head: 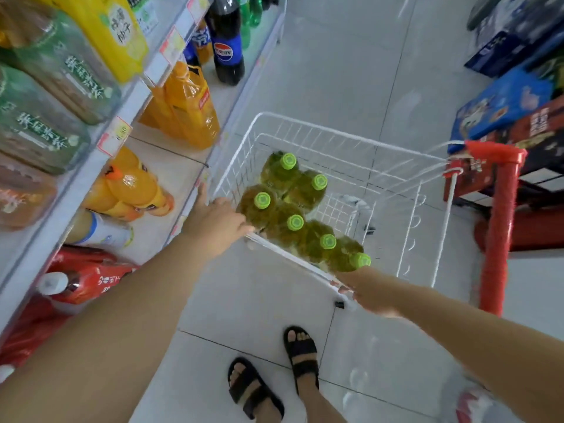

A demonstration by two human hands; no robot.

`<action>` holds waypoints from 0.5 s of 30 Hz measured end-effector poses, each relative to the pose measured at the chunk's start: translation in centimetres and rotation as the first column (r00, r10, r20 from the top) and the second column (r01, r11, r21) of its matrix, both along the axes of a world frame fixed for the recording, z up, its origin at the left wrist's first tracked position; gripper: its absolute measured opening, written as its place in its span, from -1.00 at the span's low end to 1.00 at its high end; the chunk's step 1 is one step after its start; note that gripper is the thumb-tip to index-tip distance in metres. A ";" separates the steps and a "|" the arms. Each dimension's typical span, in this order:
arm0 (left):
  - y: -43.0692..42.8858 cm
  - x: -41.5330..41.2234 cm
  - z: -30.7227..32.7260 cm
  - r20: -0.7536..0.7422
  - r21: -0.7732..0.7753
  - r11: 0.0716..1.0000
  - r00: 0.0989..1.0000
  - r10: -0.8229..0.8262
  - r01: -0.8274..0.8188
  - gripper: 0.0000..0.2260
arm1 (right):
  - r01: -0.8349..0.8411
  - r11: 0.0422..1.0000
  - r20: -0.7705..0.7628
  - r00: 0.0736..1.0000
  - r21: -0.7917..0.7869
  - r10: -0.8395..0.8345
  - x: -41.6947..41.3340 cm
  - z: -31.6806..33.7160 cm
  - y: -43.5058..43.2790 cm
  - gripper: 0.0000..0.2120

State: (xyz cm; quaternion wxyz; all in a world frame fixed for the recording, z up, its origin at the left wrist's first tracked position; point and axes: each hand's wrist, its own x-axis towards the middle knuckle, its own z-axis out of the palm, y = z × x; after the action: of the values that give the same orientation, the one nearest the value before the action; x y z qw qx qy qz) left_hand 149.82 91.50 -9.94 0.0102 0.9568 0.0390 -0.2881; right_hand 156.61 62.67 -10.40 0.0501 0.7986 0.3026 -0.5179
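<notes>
A white wire basket (320, 129) stands in a shop aisle in front of me. Several green-capped bottles of green drink (294, 222) stand upright along its left and near side. My left hand (218, 222) grips the near rim of the basket at its left corner, fingers curled over the wire. My right hand (370, 290) grips the same near rim further right, close to the nearest bottle (351, 257). The right half of the basket holds nothing that I can see.
Shelves (134, 102) on the left carry orange drinks (134, 184), tea bottles, a cola bottle (227, 47) and red bottles low down. A red post (497, 227) and stacked boxes (500, 102) stand on the right. My sandalled feet (300, 355) are on the grey tiled floor.
</notes>
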 end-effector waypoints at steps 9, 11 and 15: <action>-1.4 -7.1 -4.0 0.269 -0.061 0.998 0.963 0.008 0.009 -0.79 | -0.025 0.999 0.129 0.991 0.024 0.022 2.0 3.1 0.6 -0.61; -1.5 -7.3 -3.8 0.293 -0.063 0.998 0.956 0.029 -0.011 -0.78 | 0.102 0.967 0.119 0.984 0.235 -0.133 2.7 2.8 3.9 -0.49; -1.4 -7.5 -4.1 0.334 -0.086 0.994 0.938 0.092 -0.066 -0.80 | 0.167 0.908 0.207 0.943 0.385 -0.261 2.2 -0.6 10.1 -0.43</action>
State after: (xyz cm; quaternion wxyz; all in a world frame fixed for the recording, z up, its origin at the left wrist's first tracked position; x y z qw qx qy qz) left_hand 142.29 90.15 -14.05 0.0636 0.9885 0.0645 -0.1208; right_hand 158.84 72.75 -10.99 -0.1170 0.8822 0.2936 -0.3491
